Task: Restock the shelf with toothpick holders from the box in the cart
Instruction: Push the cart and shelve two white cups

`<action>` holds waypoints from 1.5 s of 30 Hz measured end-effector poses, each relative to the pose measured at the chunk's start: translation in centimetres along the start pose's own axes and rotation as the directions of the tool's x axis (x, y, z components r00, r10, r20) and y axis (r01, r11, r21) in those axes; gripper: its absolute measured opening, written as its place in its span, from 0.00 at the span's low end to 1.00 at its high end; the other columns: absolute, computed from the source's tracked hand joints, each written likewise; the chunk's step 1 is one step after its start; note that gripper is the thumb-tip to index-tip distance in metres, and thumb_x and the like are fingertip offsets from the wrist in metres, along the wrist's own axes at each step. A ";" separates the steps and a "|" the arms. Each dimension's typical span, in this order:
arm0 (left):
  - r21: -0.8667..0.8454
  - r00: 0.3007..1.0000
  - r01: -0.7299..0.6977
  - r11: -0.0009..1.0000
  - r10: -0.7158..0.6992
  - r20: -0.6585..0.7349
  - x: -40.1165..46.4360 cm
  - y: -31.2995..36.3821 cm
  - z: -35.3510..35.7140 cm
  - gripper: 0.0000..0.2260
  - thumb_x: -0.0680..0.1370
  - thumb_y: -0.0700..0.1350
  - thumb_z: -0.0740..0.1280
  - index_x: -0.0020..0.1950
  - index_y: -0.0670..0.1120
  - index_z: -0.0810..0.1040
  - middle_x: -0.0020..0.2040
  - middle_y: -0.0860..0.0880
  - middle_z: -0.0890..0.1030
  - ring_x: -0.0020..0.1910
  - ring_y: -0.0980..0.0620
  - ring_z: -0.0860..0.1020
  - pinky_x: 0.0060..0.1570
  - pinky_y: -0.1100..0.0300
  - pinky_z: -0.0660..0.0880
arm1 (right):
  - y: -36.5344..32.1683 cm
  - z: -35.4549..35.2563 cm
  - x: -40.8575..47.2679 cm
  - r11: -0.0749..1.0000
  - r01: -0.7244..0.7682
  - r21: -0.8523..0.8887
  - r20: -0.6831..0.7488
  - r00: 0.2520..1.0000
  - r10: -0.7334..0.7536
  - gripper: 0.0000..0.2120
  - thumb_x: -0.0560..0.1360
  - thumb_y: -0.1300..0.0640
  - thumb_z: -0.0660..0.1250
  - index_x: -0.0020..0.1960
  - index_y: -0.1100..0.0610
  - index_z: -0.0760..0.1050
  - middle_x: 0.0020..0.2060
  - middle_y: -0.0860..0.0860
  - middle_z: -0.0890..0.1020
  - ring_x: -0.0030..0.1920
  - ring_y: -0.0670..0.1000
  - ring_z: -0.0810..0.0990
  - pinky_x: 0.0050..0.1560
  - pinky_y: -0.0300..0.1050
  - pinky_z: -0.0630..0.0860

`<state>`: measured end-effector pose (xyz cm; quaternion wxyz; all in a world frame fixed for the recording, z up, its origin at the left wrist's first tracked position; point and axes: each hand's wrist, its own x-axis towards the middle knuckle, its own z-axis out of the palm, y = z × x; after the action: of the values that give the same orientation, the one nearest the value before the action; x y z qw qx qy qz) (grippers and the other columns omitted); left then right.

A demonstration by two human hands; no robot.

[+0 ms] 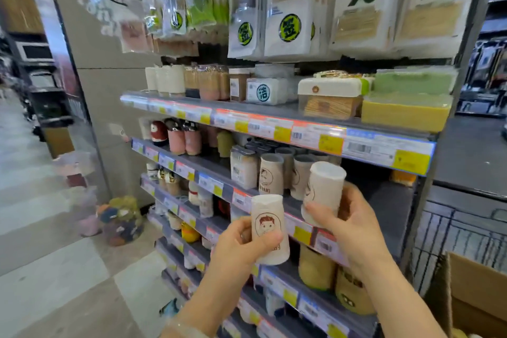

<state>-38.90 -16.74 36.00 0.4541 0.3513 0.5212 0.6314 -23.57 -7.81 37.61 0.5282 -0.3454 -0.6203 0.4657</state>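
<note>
At the shelf front, holders in hand: two. The left hand (pixel 241 241) holds one cream paper-wrapped cylindrical toothpick holder with a printed cartoon face (pixel 270 230); the right hand (pixel 354 223) holds a second cream holder of the same kind (pixel 323 192), raised higher and close to the shelf.
Fingers, left: curled around the lower half of its holder, thumb across the front below the face.
Fingers, right: clamped on the lower part of its holder, thumb on the front, other fingers behind.
Target place: the grey second metal shelf (pixel 384 200), where a dark free area lies to the right of the standing stock.
Same holders already on the shelf: at least three beige ones in the front group (pixel 271 174); the ones behind are hidden, so I cannot give the full count.
Source: the brown cardboard box (pixel 474 291) at the lower right edge; only its corner shows, and its content cannot be counted.
Cart: dark wire bars (pixel 450 230) are visible behind the box.
Progress: I judge the task as partly done. Some stock stands on the shelf, and neither carried holder is set down yet.
Left to do: place both holders in the free area, then take more from the box.
</note>
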 end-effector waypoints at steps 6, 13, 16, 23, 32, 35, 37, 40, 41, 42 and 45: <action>0.017 0.999 -0.015 1.000 0.014 0.038 3.7 0.0 -1.0 0.20 0.65 0.43 0.75 0.54 0.44 0.77 0.47 0.48 0.84 0.47 0.53 0.82 0.45 0.59 0.79 | -0.2 1.1 2.5 0.984 0.001 -0.178 -0.009 1.000 -0.003 0.21 0.70 0.59 0.74 0.56 0.45 0.68 0.47 0.37 0.76 0.46 0.35 0.75 0.40 0.31 0.71; 0.066 0.978 -0.027 0.997 0.012 0.208 7.6 -0.3 -2.2 0.17 0.69 0.40 0.74 0.57 0.44 0.76 0.49 0.49 0.83 0.47 0.54 0.82 0.40 0.64 0.78 | 0.1 2.6 3.8 0.920 -0.048 -0.389 -0.038 0.999 0.036 0.19 0.70 0.59 0.73 0.53 0.43 0.68 0.52 0.43 0.76 0.51 0.40 0.77 0.48 0.32 0.73; 0.061 0.957 -0.039 0.997 0.019 0.290 9.1 -0.1 -3.3 0.18 0.68 0.40 0.74 0.56 0.45 0.76 0.49 0.49 0.83 0.47 0.55 0.82 0.40 0.65 0.77 | 0.0 3.2 4.2 0.919 -0.083 -0.386 -0.053 0.996 0.068 0.18 0.71 0.61 0.72 0.51 0.42 0.68 0.51 0.40 0.78 0.49 0.36 0.77 0.43 0.28 0.74; 0.152 0.883 -0.208 0.966 0.119 0.454 11.8 0.7 -5.9 0.26 0.57 0.56 0.78 0.52 0.57 0.75 0.58 0.51 0.78 0.52 0.55 0.80 0.50 0.57 0.78 | -0.1 4.5 4.4 0.878 -0.173 -0.447 -0.121 0.984 0.133 0.19 0.74 0.60 0.69 0.59 0.46 0.68 0.54 0.43 0.78 0.56 0.45 0.78 0.58 0.44 0.75; 0.223 0.767 -0.304 0.926 0.098 0.634 13.7 0.5 -6.4 0.20 0.65 0.49 0.79 0.53 0.55 0.76 0.71 0.63 0.60 0.57 0.62 0.75 0.51 0.64 0.75 | 0.4 5.9 4.2 0.770 -0.274 -0.576 -0.349 0.934 0.072 0.25 0.67 0.50 0.75 0.61 0.50 0.70 0.55 0.49 0.78 0.53 0.47 0.78 0.55 0.47 0.78; 0.237 0.757 -0.315 0.919 0.092 0.647 14.2 0.5 -6.3 0.27 0.55 0.61 0.74 0.52 0.58 0.77 0.72 0.63 0.60 0.67 0.58 0.69 0.62 0.52 0.72 | 0.2 5.9 4.1 0.778 -0.287 -0.558 -0.379 0.923 0.069 0.25 0.68 0.53 0.75 0.62 0.55 0.72 0.53 0.49 0.80 0.51 0.47 0.79 0.53 0.46 0.78; 0.234 0.750 -0.311 0.921 0.086 0.656 14.2 0.6 -6.2 0.27 0.56 0.60 0.75 0.53 0.58 0.76 0.72 0.63 0.61 0.67 0.58 0.69 0.63 0.52 0.71 | -0.2 5.8 3.8 0.804 -0.277 -0.526 -0.376 0.924 0.072 0.21 0.70 0.57 0.74 0.60 0.56 0.71 0.54 0.51 0.80 0.53 0.49 0.79 0.55 0.47 0.77; 0.209 0.731 -0.327 0.922 0.107 0.674 14.2 0.7 -6.1 0.23 0.63 0.53 0.79 0.54 0.54 0.77 0.66 0.65 0.65 0.58 0.59 0.74 0.53 0.64 0.75 | -0.3 5.8 3.6 0.816 -0.232 -0.529 -0.337 0.940 0.048 0.20 0.71 0.61 0.73 0.59 0.53 0.70 0.54 0.50 0.79 0.54 0.48 0.78 0.57 0.44 0.76; 0.201 0.724 -0.347 0.916 0.125 0.679 14.2 0.8 -5.9 0.24 0.61 0.54 0.79 0.54 0.53 0.77 0.65 0.65 0.66 0.57 0.58 0.75 0.50 0.65 0.75 | -0.2 5.8 3.6 0.800 -0.219 -0.558 -0.302 0.952 0.051 0.21 0.71 0.61 0.72 0.60 0.53 0.69 0.55 0.50 0.78 0.55 0.46 0.77 0.57 0.40 0.76; 0.191 0.717 -0.365 0.911 0.144 0.682 14.3 0.6 -5.8 0.27 0.59 0.57 0.78 0.54 0.53 0.77 0.65 0.65 0.67 0.56 0.58 0.76 0.49 0.64 0.76 | -0.1 5.9 3.6 0.783 -0.207 -0.587 -0.264 0.963 0.056 0.22 0.71 0.61 0.72 0.61 0.53 0.69 0.56 0.49 0.77 0.56 0.45 0.77 0.55 0.36 0.76; 0.188 0.719 -0.373 0.909 0.155 0.678 14.5 0.2 -5.7 0.32 0.55 0.60 0.74 0.57 0.52 0.77 0.69 0.63 0.65 0.56 0.58 0.77 0.52 0.62 0.76 | 0.2 5.4 3.8 0.779 -0.213 -0.590 -0.234 0.968 0.087 0.24 0.72 0.61 0.72 0.65 0.56 0.68 0.60 0.49 0.77 0.58 0.45 0.77 0.58 0.39 0.76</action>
<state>-49.12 -5.11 34.53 0.4486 0.6863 0.3678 0.4388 -29.66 -5.43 38.64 0.4073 -0.5894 -0.6532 0.2449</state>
